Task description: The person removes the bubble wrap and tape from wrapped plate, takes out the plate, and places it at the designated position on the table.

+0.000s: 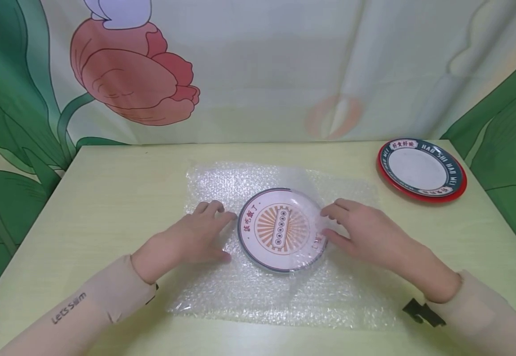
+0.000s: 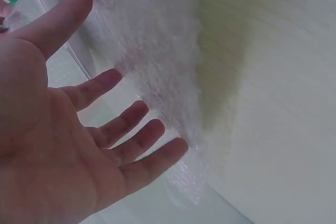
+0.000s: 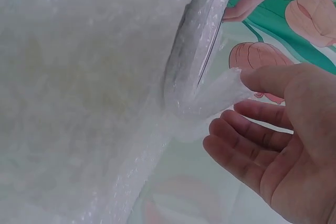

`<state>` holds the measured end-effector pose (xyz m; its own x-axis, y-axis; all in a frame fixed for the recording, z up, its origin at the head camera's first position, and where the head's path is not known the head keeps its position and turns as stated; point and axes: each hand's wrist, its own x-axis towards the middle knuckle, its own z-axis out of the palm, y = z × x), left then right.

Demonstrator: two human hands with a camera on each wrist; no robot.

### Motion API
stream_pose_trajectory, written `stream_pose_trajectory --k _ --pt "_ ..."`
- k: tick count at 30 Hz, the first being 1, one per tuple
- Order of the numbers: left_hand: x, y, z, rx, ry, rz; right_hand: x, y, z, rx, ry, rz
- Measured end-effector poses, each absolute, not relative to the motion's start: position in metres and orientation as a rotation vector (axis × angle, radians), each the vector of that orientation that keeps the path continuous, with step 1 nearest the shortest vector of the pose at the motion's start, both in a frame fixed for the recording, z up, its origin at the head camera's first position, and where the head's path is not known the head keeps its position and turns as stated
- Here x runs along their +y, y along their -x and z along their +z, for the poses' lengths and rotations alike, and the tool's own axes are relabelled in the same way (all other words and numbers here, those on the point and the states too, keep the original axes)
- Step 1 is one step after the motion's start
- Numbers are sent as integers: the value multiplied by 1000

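A white plate (image 1: 266,207) with a dark rim, red characters and an orange sunburst lies on a sheet of bubble wrap (image 1: 222,291). A fold of the wrap covers the plate's right part. My left hand (image 1: 200,235) is at the plate's left edge with its fingers spread; in the left wrist view the fingertips (image 2: 107,77) are right at the bubble wrap (image 2: 157,35). On the plate's right side, my right hand (image 1: 357,232) has thumb and fingers apart. Its thumb tip touches a raised flap of wrap (image 3: 223,93) in the right wrist view.
At the table's back right corner, a dark-rimmed plate (image 1: 418,168) sits on a red plate (image 1: 461,190). The pale table (image 1: 106,188) ends at a curtain (image 1: 258,74) printed with tulips and leaves.
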<state>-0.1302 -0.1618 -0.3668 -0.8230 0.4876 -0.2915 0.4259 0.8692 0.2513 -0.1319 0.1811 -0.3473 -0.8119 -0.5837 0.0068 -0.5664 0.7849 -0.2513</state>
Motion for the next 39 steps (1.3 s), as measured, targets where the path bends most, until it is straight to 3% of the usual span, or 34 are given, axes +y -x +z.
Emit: stream_pose_trajectory --k 12,23,39 --pt "-161 129 -369 2706 -663 267 190 131 -341 2988 870 -496" --pt "-161 130 -370 2708 -671 269 199 138 -345 3101 1127 -480" --pt "-161 130 -371 2703 -670 258 204 146 -348 3055 1255 -273"
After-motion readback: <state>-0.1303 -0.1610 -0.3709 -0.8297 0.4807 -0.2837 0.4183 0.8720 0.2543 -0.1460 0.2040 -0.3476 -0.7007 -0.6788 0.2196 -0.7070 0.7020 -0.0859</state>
